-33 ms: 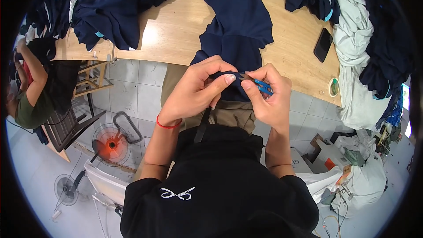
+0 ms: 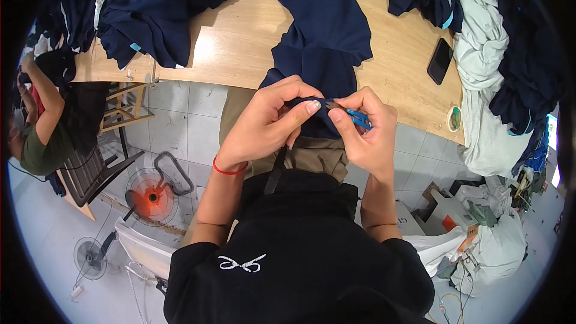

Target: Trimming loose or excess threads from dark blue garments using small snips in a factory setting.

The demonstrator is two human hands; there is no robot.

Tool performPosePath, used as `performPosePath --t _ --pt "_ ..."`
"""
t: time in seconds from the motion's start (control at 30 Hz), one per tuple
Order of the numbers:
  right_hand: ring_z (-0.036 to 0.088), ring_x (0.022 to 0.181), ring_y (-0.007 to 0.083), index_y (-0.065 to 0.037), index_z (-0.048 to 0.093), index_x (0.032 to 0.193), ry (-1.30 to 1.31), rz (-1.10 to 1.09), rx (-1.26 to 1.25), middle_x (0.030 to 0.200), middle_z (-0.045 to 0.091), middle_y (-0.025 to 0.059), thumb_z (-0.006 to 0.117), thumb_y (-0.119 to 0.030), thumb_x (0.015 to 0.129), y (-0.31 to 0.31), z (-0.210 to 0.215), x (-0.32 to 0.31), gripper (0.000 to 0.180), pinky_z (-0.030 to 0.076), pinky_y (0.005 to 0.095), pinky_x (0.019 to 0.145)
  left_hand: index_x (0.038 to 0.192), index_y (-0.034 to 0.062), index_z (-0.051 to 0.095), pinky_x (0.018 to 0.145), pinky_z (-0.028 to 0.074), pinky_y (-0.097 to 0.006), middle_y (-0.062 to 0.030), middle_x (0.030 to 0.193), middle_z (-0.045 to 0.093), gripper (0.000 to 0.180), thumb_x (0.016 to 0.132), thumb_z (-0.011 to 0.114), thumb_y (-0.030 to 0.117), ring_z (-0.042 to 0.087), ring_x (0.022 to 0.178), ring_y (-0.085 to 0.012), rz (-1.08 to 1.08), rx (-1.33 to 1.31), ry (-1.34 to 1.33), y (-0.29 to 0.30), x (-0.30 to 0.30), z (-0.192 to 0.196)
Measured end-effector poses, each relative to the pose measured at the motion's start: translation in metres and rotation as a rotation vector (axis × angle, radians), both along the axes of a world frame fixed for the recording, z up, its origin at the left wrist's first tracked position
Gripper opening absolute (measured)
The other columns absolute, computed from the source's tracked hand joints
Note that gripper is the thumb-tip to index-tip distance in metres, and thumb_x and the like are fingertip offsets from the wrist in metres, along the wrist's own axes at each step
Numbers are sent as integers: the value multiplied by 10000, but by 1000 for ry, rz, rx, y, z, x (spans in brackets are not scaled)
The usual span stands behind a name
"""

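Navy cloth (image 2: 321,39) pinched in left grip (image 2: 264,121), blue snips (image 2: 360,119) in right grip (image 2: 373,135); lettered box (image 2: 410,224)

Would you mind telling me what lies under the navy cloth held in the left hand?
The far part of the navy cloth lies on the wooden table; khaki fabric shows below its near end. Whatever the cloth directly covers cannot be seen.

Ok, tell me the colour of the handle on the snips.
The snips' handle is blue; the head view shows it best.
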State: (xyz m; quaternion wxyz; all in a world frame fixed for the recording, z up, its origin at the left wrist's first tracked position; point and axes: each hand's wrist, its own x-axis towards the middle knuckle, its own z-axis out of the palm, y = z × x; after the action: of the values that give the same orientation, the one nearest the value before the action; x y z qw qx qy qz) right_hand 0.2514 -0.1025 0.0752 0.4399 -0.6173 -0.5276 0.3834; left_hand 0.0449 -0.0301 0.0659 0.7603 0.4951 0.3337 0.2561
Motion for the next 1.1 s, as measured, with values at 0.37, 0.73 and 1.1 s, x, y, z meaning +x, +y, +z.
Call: performPosePath --t 0.37,0.73,1.1 --pt "557 716 29 22 669 1042 162 -69 50 780 664 -9 754 -57 982 0 -8 3 131 408 206 637 1136 -24 726 532 412 -232 -14 939 544 148 1076 682 103 561 586 -52 -2 -52 43 6 -4 2" --pt "553 682 51 -21 623 893 82 -334 -140 765 605 -20 695 -78 1041 -5 -37 52 174 444 233 641 1191 82 782 859 584 -441 -156 1271 702 348 858 847 161 708 1022 -341 409 1432 1270 127 -59 -4" --pt "578 721 67 -10 655 953 132 -331 -201 780 635 -9 685 -95 1054 -16 -44 41 136 461 244 691 1042 2 796 813 580 -466 -209 996 737 176 917 786 126 734 944 -410 582 1074 547 191 83 -108"
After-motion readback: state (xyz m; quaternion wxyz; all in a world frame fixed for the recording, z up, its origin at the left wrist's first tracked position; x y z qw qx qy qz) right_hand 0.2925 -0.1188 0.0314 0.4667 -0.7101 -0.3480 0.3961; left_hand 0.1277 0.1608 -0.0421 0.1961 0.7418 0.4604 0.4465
